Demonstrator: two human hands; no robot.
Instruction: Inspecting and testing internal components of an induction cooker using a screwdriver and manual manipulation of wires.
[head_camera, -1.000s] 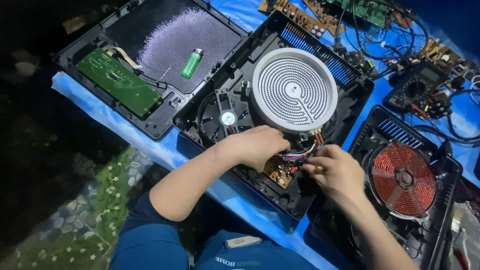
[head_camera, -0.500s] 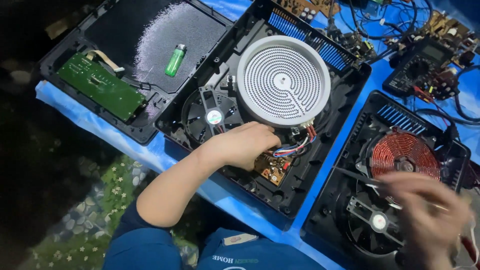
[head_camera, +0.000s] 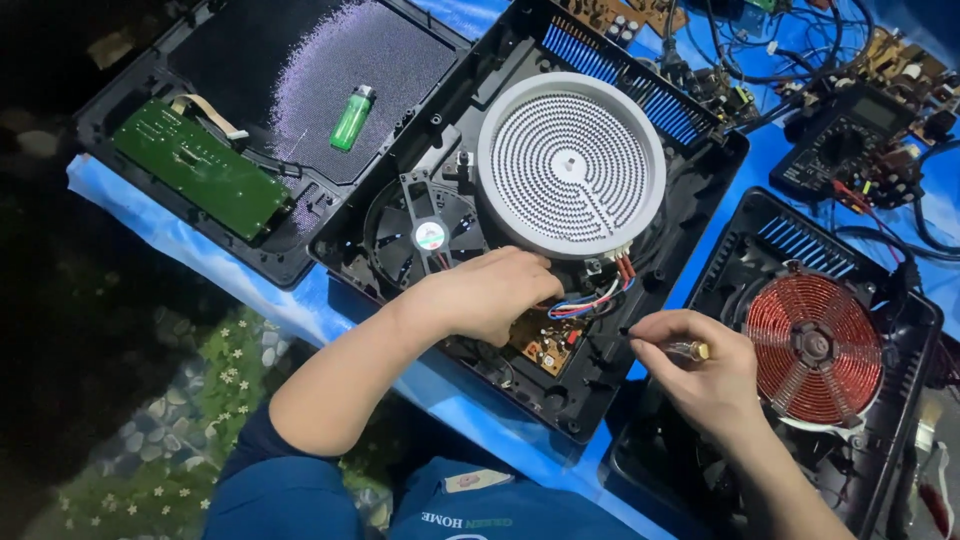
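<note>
An opened black cooker housing (head_camera: 690, 190) lies in front of me with a white round heating plate (head_camera: 570, 165) and a small black fan (head_camera: 425, 235) inside. My left hand (head_camera: 490, 293) rests fingers-down on the circuit board (head_camera: 545, 345) and coloured wires (head_camera: 590, 300) below the plate. My right hand (head_camera: 695, 365) grips a small screwdriver (head_camera: 685, 349) with a clear yellow handle, its tip pointing left at the housing's lower right edge.
A second open cooker (head_camera: 890, 300) with a red copper coil (head_camera: 812, 348) sits to the right. To the left lies a black cover panel (head_camera: 250, 60) with a green circuit board (head_camera: 200, 168) and a green lighter (head_camera: 351, 118). A multimeter (head_camera: 850, 140), loose boards and cables lie behind.
My right hand left the wires, swung out over the right cooker, and has come back holding a screwdriver at the housing edge. My left hand has stayed on the board.
</note>
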